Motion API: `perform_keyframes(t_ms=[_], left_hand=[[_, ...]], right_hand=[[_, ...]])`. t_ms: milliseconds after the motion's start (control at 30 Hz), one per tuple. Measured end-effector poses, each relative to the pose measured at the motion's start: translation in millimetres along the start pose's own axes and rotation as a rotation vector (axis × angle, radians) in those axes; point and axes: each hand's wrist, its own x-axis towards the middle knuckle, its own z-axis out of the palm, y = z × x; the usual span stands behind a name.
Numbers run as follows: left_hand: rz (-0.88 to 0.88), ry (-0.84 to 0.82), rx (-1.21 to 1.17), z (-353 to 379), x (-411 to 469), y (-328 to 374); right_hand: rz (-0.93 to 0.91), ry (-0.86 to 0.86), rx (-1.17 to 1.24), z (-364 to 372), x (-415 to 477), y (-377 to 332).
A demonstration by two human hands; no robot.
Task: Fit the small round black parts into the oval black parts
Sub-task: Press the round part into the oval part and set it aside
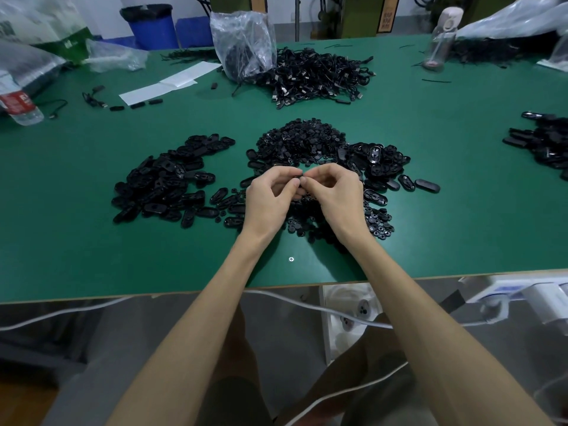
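Two hands [269,196] [335,192], one part [297,180] pinched between them, and two bottles [21,106] [441,41], at ten and one o'clock, are counted.

Pinched part [296,181]: nearly covered by the curled fingers [289,172] of the left hand [269,196] and right hand [336,192]; round or oval, cannot tell.
Far-right pile [544,142]: cut off at the right edge.
Plastic bag [242,44]: contents blurred.

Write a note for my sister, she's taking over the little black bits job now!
Left hand and right hand: fingertips together, both pinching a black part, mostly hidden.
Rounds: heap just behind the hands.
Ovals: piles to its left and right.
Done: cannot tell which ovals are fitted.
Left: finish this one, then work through the piles.
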Motion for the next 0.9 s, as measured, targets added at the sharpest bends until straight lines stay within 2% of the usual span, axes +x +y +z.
perform_keyframes(t_ms=[233,400,533,900], left_hand=[[-0.031,0.014,-0.073,-3.1,0.6,-1.5],[-0.08,-0.016,-0.133,-4.1,2.0,-4.9],[-0.096,-0.05,-0.153,-3.7,1.4,-4.1],[-0.102,-0.065,-0.121,-4.5,-0.7,-1.4]], right_hand=[[-0.031,0.067,-0.032,0.6,-1.3,0.5],[0.015,-0.022,0.037,1.4,-0.6,-0.1],[0.021,0.004,0.118,0.3,0.0,2.7],[0.001,0.012,0.093,-0.6,0.8,3.7]])
